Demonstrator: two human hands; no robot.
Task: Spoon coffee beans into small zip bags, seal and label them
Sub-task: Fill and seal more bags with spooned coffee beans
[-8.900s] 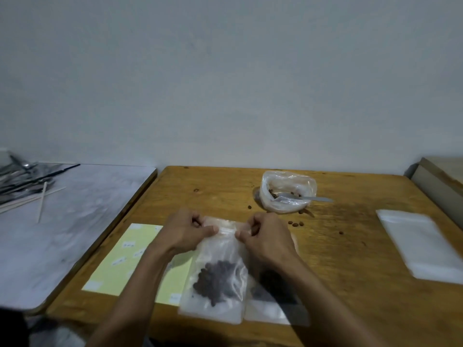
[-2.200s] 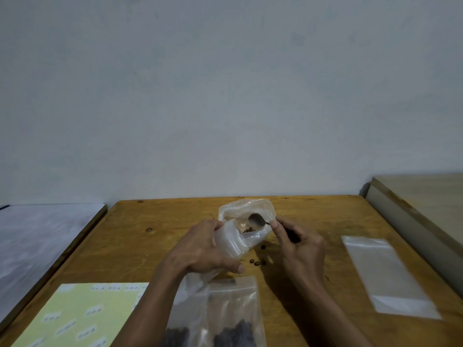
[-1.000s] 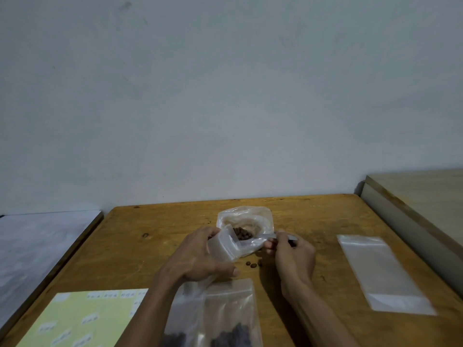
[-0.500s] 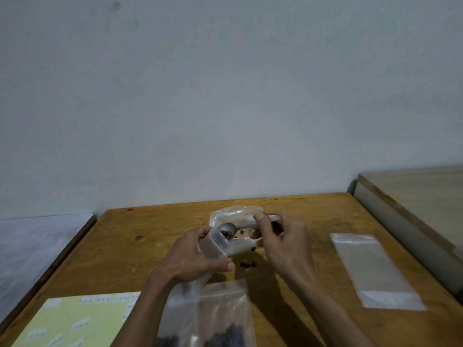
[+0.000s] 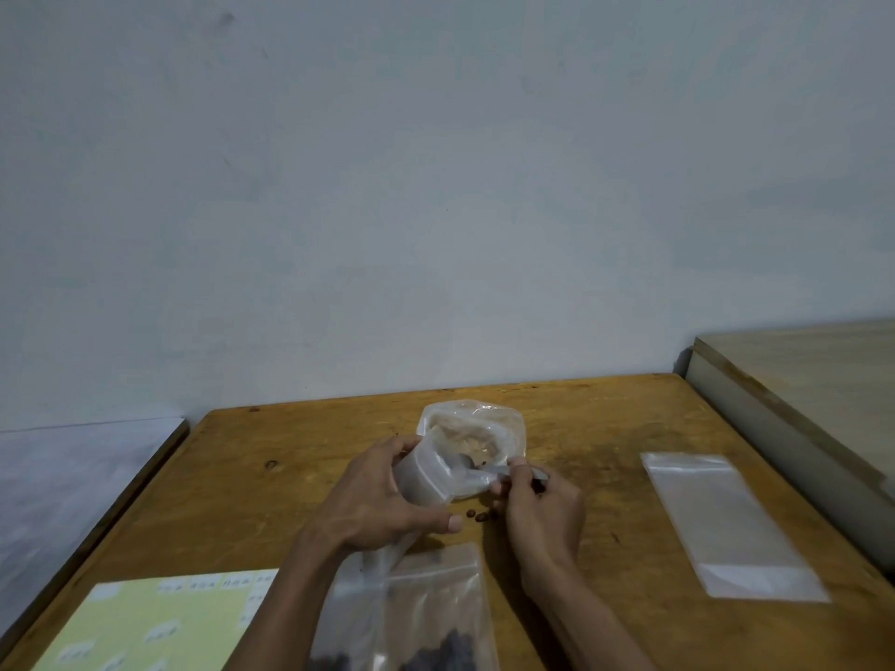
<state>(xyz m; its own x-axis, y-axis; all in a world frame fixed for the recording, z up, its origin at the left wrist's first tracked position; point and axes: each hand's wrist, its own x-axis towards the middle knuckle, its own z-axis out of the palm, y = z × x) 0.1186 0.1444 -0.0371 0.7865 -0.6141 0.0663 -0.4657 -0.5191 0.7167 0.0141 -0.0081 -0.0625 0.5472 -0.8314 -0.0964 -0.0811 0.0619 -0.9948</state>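
Half a second before, the right hand (image 5: 545, 506) had been raised over the bean bag (image 5: 477, 435) with the spoon's bowl at the small zip bag's mouth; by this moment it had dropped lower and to the right of the bean bag, and the spoon (image 5: 477, 473) lay nearly level, its bowl reaching into the bag mouth.

Both forearms came up from the near edge of the table (image 5: 300, 477), converging just in front of the bean bag. The left hand (image 5: 382, 501) was curled round the small zip bag (image 5: 426, 474), thumb below and fingers on top, holding its mouth open beside the bean bag. The right hand pinched the spoon's handle between thumb and fingertips.

A few loose beans (image 5: 477, 515) lay just in front of the bean bag (between the two hands). Nearer still lay filled zip bags (image 5: 426, 607), with a label sheet (image 5: 160, 622) to their left. Empty bags (image 5: 726, 520) lay well to the bean bag's right.
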